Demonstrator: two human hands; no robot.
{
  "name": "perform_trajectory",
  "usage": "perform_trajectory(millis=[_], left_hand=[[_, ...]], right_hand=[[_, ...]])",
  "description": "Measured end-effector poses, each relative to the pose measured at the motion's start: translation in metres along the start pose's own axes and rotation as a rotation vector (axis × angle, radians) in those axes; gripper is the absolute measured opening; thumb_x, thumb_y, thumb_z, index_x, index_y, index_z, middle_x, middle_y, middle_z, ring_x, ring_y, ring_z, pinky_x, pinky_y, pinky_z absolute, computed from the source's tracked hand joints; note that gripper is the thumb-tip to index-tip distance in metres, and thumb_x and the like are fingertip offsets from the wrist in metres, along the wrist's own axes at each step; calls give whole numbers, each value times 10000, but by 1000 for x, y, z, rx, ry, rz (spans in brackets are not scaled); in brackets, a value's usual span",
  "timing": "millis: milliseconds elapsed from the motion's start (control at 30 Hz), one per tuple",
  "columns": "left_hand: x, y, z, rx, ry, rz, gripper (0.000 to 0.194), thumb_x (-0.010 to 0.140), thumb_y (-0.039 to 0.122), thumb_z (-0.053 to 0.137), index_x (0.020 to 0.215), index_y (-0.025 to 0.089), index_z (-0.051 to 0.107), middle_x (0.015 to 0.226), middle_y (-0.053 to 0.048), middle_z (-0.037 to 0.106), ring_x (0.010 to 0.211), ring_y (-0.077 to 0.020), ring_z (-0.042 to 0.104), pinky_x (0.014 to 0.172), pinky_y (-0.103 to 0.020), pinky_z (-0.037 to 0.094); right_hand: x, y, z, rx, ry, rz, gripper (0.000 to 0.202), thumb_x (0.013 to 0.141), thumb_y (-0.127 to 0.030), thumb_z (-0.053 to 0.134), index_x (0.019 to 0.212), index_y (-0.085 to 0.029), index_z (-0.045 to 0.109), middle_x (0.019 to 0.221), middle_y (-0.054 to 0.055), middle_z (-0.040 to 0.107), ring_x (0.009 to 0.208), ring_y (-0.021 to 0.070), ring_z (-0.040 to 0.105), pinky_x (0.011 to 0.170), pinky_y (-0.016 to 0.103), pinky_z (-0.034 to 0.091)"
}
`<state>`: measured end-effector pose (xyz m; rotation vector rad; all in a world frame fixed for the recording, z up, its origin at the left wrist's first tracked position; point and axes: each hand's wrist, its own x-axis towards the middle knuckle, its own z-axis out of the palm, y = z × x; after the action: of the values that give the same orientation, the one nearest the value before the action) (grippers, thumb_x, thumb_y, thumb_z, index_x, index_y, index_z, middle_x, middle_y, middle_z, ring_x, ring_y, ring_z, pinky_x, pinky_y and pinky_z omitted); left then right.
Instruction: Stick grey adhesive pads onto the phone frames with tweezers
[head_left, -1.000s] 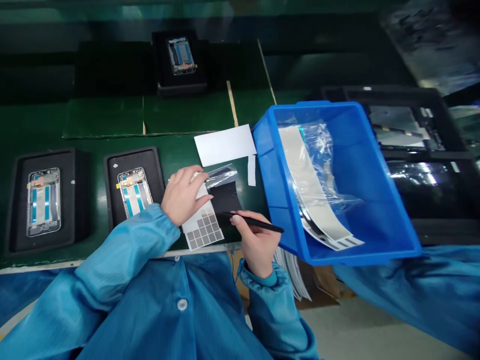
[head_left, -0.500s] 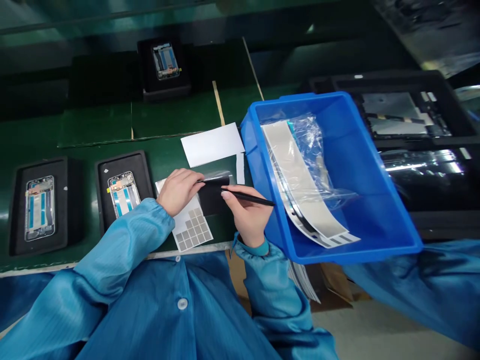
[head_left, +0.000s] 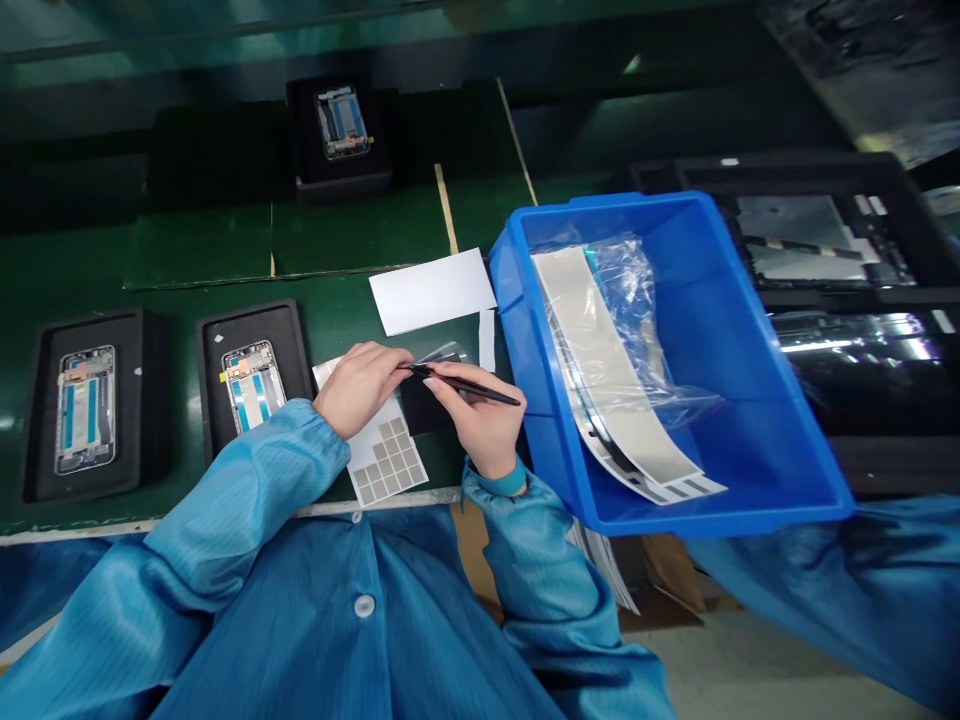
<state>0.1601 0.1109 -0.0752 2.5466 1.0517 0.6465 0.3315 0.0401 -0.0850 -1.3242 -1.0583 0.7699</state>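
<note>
One black sheet (head_left: pixel 424 412) lay on the green table (head_left: pixel 330 300) between your two hands, with clear film (head_left: pixel 447 352) along its far edge. Your left hand (head_left: pixel 361 388) had thumb and finger pinched on the clear film, and your right hand (head_left: pixel 491 430) had its fingers clamped on the black pen-like tool (head_left: pixel 480 388), whose near tip could scratch the black sheet. Just beside, the white sheet with grey squares (head_left: pixel 388 460) could shift if your left hand dragged it.

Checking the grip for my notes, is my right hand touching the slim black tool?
Touching: the head view shows the slim black tool held between your right hand's thumb and fingers.
</note>
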Motion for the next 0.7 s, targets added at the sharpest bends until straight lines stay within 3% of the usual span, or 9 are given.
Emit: perform_trajectory(millis=[433, 700], left_hand=[[-2, -5, 2, -29, 47, 31, 111, 952, 233, 594, 979, 161, 675, 855, -43, 718, 812, -170, 659, 790, -294, 507], [-6, -8, 0, -69, 6, -21, 134, 966, 253, 574, 997, 174, 678, 893, -47, 723, 855, -176, 661, 828, -316, 511]], right_hand=[[-1, 0, 7, -20, 36, -21, 110, 769, -254, 817, 874, -251, 785, 908, 27, 790, 857, 235, 754, 853, 407, 621], [-2, -2, 9, -57, 12, -22, 136, 758, -255, 826, 887, -253, 779, 939, 34, 787, 890, 246, 753, 881, 428, 620]])
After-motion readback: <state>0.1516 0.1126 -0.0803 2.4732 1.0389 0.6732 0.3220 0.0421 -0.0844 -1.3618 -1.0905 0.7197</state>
